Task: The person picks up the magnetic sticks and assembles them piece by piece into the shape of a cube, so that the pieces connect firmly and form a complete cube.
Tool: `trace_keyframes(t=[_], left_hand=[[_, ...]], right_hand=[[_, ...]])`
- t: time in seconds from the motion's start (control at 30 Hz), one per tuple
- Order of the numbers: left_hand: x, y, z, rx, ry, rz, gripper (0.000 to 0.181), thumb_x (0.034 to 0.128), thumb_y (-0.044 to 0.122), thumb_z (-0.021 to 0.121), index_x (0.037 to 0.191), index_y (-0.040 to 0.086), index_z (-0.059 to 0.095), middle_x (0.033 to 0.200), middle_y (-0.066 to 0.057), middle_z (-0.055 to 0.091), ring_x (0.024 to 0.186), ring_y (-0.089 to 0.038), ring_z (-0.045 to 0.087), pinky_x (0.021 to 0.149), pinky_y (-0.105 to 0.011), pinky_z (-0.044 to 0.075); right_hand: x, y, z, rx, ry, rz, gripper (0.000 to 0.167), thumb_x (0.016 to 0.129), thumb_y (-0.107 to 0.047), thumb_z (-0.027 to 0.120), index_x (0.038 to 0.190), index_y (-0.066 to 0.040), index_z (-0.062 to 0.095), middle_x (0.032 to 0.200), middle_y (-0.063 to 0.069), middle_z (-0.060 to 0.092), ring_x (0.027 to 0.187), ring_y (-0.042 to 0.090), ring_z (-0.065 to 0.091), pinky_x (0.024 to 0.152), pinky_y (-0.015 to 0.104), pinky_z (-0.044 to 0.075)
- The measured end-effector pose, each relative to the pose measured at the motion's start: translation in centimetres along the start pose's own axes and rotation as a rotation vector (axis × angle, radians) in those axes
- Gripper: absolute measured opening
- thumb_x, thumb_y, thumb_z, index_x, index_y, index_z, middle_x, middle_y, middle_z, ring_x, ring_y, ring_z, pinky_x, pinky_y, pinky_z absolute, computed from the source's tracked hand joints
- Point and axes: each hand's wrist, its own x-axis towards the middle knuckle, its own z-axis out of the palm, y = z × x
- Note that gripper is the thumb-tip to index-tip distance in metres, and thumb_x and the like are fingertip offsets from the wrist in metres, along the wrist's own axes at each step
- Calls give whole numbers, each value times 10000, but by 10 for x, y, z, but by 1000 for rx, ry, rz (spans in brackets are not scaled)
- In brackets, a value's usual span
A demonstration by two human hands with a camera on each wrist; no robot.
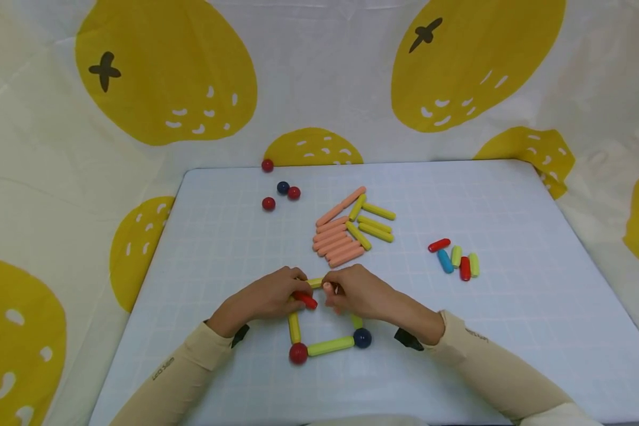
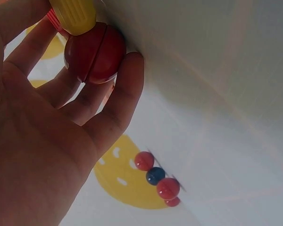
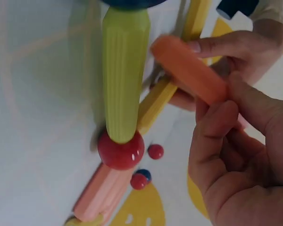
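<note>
My left hand [image 1: 268, 294] curls its fingers around a red ball [image 2: 95, 54] at the far left corner of a four-sided frame. A yellow rod [image 2: 75, 16] meets that ball, and a short red rod [image 1: 305, 300] sticks out from under the same hand. Between thumb and fingertips, my right hand [image 1: 359, 291] pinches one end of an orange-pink rod [image 3: 191, 70]; its other end points toward the left thumb. The frame's near side is a yellow-green rod [image 1: 331, 346] between a red ball [image 1: 298, 353] and a dark blue ball [image 1: 362, 338]. Another red ball [image 3: 120, 150] forms its far right corner.
Beyond the hands lie several salmon rods [image 1: 332, 239] and yellow rods [image 1: 375, 228]. Short coloured rods [image 1: 456, 257] are grouped on the right. Red balls [image 1: 268, 203] and a dark blue ball [image 1: 283, 187] lie at the back left, near the table's far edge.
</note>
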Motion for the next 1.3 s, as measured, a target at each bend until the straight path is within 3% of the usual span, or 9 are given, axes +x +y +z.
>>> trace_keyframes(t=[0.23,0.4,0.53,0.8,1.03,1.3], left_hand=[[1,-2,-2,-8,-5,-24,222,957,223,718,1174,192,755,1275,-32,637,1113,-190,563,947,-360,524],[1,-2,-3,-6,-14,-21,224,958,228,719,1177,193,751,1278,-33,636,1130,-196,564,968,-368,525],[2,-2,-3,-11,-14,-26,229,954,226,722,1179,191,751,1272,-32,637,1129,-196,562,966,-369,528],[3,0,-2,-12,-23,-41,236,954,227,721,1186,196,748,1290,-38,633,1154,-199,562,988,-374,527],[7,-2,-1,7,-3,4,215,965,224,713,1175,194,749,1286,-36,634,1150,-196,565,990,-370,527],[13,-1,-1,43,13,29,213,961,210,714,1171,187,748,1276,-40,629,1148,-203,564,1008,-376,517]], right_hand=[[4,1,12,-63,-75,8,265,1024,-287,629,846,-119,731,553,-88,339,525,63,354,544,205,268],[4,-1,19,-120,-100,44,406,1007,-275,652,628,-149,581,524,-75,285,480,73,310,513,211,222],[6,-3,23,-131,-110,68,474,1003,-245,649,570,-169,472,522,-66,279,476,81,311,516,207,224],[8,-1,28,-118,-84,51,400,991,-230,670,624,-135,542,528,-68,304,472,73,328,500,193,230],[6,3,30,-100,-42,60,186,962,-243,719,901,-71,683,581,-70,452,496,64,418,486,174,306],[3,5,33,-102,-13,69,211,965,-248,716,837,-114,616,584,-64,398,493,75,402,486,179,282]])
